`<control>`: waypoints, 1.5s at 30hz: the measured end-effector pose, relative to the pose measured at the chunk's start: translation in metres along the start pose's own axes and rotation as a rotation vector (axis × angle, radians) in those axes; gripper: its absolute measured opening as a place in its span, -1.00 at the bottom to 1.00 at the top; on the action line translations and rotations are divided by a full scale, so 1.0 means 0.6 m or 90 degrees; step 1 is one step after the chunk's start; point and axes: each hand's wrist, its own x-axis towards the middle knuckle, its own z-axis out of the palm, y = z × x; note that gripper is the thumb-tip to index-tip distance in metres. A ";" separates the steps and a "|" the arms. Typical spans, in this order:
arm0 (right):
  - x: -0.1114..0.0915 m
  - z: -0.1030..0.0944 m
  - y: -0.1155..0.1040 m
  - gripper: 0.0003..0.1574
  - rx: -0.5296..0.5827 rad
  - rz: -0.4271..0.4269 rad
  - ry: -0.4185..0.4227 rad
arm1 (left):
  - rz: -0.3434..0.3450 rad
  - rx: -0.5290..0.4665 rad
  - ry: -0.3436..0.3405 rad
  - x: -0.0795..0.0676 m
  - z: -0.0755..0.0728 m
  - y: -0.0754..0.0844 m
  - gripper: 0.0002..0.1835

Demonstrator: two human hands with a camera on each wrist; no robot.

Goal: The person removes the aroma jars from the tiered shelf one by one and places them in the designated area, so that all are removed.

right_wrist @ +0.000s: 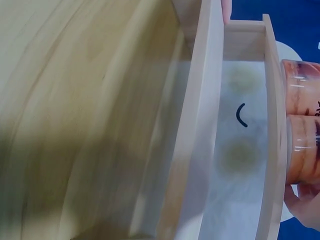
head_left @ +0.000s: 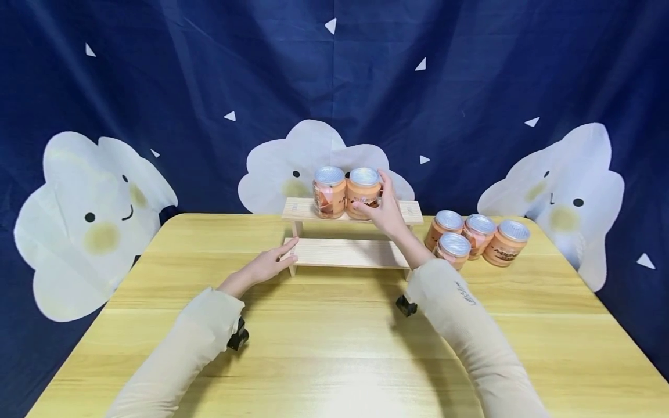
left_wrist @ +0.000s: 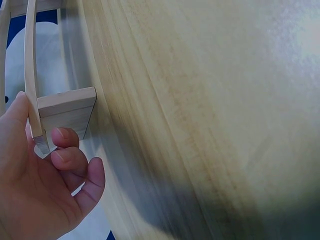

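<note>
A two-tier wooden stand (head_left: 345, 252) is at the middle of the table's far part. My right hand (head_left: 388, 213) holds an orange can with a silver lid (head_left: 362, 187) on the upper board, thumb in front and fingers round its right side. Beside it on that board, to the left, is a matching can (head_left: 329, 194). In the right wrist view the two cans appear side by side, fingers at the lower one. My left hand (head_left: 265, 265) grips the left end of the lower board (left_wrist: 32, 70), with the thumb on one face and curled fingers at the other.
Several more orange cans (head_left: 479, 235) stand close together on the table (head_left: 334, 325), right of the stand. A dark blue curtain (head_left: 209, 69) with white cloud faces hangs behind the far edge. Small black cameras sit at both wrists.
</note>
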 end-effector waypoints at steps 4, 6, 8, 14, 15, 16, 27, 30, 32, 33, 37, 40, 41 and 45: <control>-0.010 -0.014 0.005 0.08 -0.006 -0.035 0.010 | 0.001 -0.001 0.000 0.002 0.003 0.001 -0.34; -0.018 -0.024 0.004 0.08 0.000 -0.053 0.016 | 0.001 -0.001 0.001 0.002 0.003 0.002 -0.34; -0.033 -0.034 -0.015 0.07 0.001 -0.047 0.020 | 0.005 -0.001 0.002 0.002 0.003 0.000 -0.34; -0.073 -0.068 -0.036 0.11 -0.050 -0.002 0.036 | 0.002 -0.007 0.002 -0.002 0.004 -0.009 -0.34; -0.075 -0.074 -0.026 0.12 -0.049 -0.003 0.039 | -0.001 -0.007 0.001 -0.003 0.004 -0.010 -0.34; -0.077 -0.082 -0.016 0.12 -0.051 -0.005 0.042 | -0.002 -0.006 0.002 -0.004 0.003 -0.010 -0.34; -0.129 -0.185 0.012 0.04 -0.122 0.026 0.136 | -0.003 -0.009 -0.005 -0.001 0.004 -0.005 -0.34; -0.144 -0.216 0.025 0.06 -0.165 0.047 0.155 | 0.000 -0.006 -0.005 0.001 0.004 -0.005 -0.34; -0.154 -0.235 0.034 0.07 -0.177 0.061 0.165 | -0.001 -0.005 -0.005 0.001 0.004 -0.005 -0.34; -0.158 -0.243 0.038 0.07 -0.177 0.066 0.169 | -0.001 -0.001 -0.005 0.001 0.003 -0.006 -0.34; -0.174 -0.274 0.047 0.08 -0.188 0.079 0.201 | -0.004 0.001 -0.005 0.002 0.003 -0.007 -0.34; -0.187 -0.292 0.050 0.05 -0.198 0.087 0.218 | -0.004 -0.002 -0.008 0.004 0.003 -0.007 -0.34; -0.191 -0.297 0.051 0.04 -0.198 0.092 0.217 | 0.000 0.000 -0.008 0.004 0.003 -0.007 -0.34; -0.207 -0.310 0.059 0.01 -0.225 0.108 0.203 | 0.005 0.001 -0.004 0.005 0.002 -0.006 -0.35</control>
